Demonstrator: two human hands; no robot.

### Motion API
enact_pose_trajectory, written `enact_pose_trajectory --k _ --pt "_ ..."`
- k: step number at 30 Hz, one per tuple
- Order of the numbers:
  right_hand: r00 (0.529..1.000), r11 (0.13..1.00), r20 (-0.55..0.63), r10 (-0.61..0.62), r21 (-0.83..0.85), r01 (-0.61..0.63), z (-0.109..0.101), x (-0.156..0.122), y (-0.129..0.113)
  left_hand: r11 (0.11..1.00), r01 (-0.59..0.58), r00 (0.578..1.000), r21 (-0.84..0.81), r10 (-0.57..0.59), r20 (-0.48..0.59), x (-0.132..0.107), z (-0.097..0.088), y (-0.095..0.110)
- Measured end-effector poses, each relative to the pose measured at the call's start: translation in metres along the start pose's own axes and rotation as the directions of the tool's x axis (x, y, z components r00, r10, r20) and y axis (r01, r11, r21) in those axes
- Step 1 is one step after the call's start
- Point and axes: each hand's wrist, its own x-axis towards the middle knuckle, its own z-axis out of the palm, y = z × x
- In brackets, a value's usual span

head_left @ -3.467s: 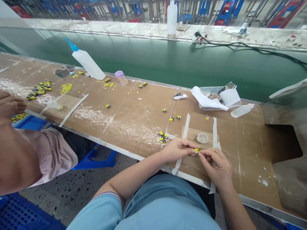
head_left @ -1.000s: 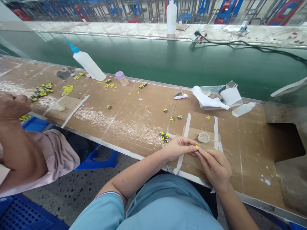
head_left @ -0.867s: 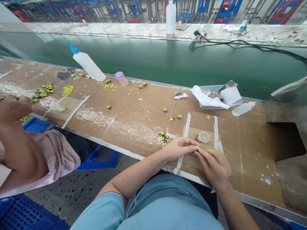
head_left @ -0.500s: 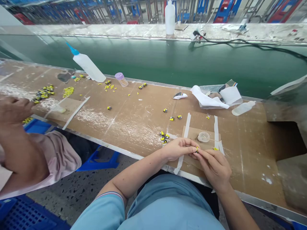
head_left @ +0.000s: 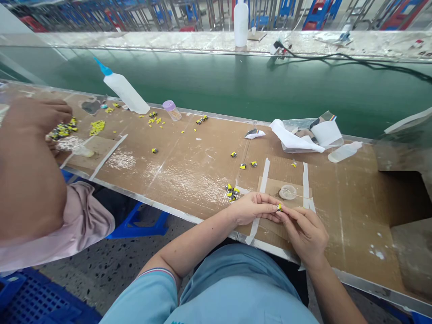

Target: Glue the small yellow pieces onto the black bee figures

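Pinched in the fingertips of my left hand point(head_left: 254, 208) is a small yellow-and-black piece point(head_left: 279, 208), held over the cardboard-covered bench. My right hand point(head_left: 307, 231) meets it from the other side, thumb and index fingertips closed on the same piece. Just beyond my fingers sits a small round clear dish point(head_left: 287, 192) with a thin stick point(head_left: 300, 196) lying across its rim. Left of my left wrist lies a cluster of similar yellow-and-black pieces point(head_left: 232, 192). A single small yellow piece point(head_left: 293, 164) rests behind the dish.
A clear tray point(head_left: 297, 146) with white paper and a squeeze bottle point(head_left: 344, 152) stand at the back right. Further left are a purple-lidded jar point(head_left: 171, 110), a blue-tipped bottle point(head_left: 126, 93) and loose yellow parts point(head_left: 97, 128). A co-worker's arm point(head_left: 30, 171) reaches over more pieces.
The piece in my fingertips now shows more yellow. The yellow piece beside my right hand no longer shows. The co-worker's hand has moved forward over the pile of pieces.
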Motion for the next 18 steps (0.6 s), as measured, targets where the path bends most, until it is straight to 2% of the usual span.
enact_pose_trajectory --k 7,18 --pt "1.0 1.0 0.003 -0.004 0.012 0.004 0.0 0.0001 -0.001 1.0 -0.006 1.0 -0.001 0.006 -0.029 0.0014 -0.0004 -0.0022" --pt "1.0 0.999 0.008 0.014 0.033 -0.014 0.0008 -0.0014 -0.002 0.999 0.003 1.0 0.048 -0.003 -0.017 0.0016 -0.0006 -0.0008"
